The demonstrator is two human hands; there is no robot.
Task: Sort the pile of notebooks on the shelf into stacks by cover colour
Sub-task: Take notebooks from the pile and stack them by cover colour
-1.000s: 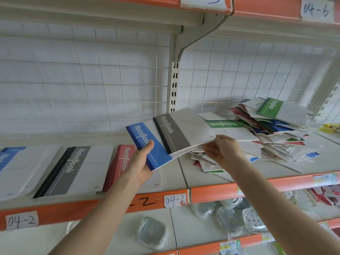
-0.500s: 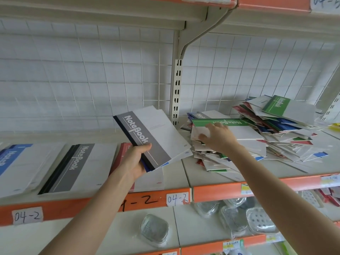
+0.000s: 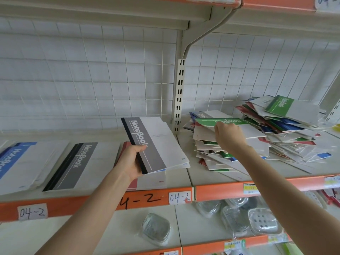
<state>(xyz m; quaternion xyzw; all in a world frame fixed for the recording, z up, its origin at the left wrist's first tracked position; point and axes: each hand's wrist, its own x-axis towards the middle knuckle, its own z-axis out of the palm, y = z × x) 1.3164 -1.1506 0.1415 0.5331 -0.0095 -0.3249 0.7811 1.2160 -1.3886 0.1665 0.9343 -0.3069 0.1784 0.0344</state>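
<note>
My left hand (image 3: 131, 161) grips a small bunch of notebooks above the shelf (image 3: 185, 178); a grey-covered notebook (image 3: 154, 144) lies on top and a blue edge shows beneath it. My right hand (image 3: 229, 137) reaches into the mixed pile of notebooks (image 3: 257, 144) on the right and pinches the edge of a green notebook (image 3: 220, 121) on top. Sorted stacks lie on the left: a blue stack (image 3: 20, 161), a grey stack (image 3: 81, 162) and a red stack (image 3: 147, 181) partly hidden under my left hand.
A white wire grid (image 3: 92, 80) backs the shelf, with an upright slotted post (image 3: 179, 96) between the two bays. Orange shelf fronts carry labels "04-2" (image 3: 179, 197). The lower shelf holds wrapped soap dishes (image 3: 156, 229).
My left hand has drawn the held notebooks left and down, with the grey one now covering the blue. My right hand let go of them and moved up to the green notebook on the pile.
</note>
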